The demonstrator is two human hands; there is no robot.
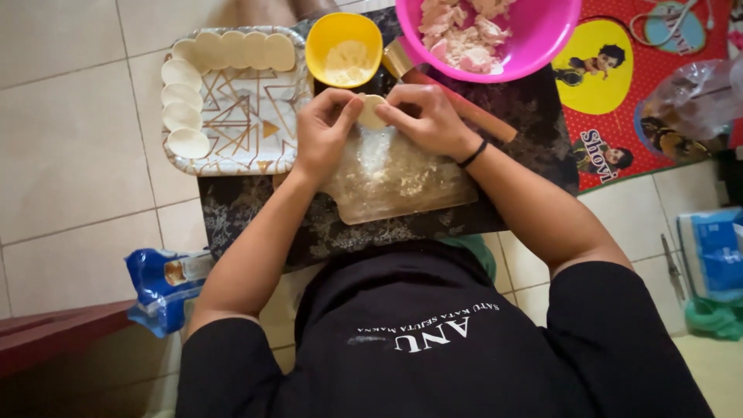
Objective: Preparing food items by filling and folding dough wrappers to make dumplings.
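Pale dough round (371, 113) pinched between left hand (323, 128) and right hand (427, 118), fingers closed on its edges above the floured board (402, 182) | risk — uneven pinching may tear the wrapper or leave its seam open.

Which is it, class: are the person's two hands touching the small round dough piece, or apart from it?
Touching. The head view shows left hand and right hand pinching the dough piece from opposite edges.

A home, food preparation done down on a pale tiled floor (70, 155): low dark marbled board (255, 209), patterned tray (240, 116) of dough rounds, yellow bowl (344, 48), pink basin (534, 39) of filling, red cartoon mat (619, 116), plastic bags around.
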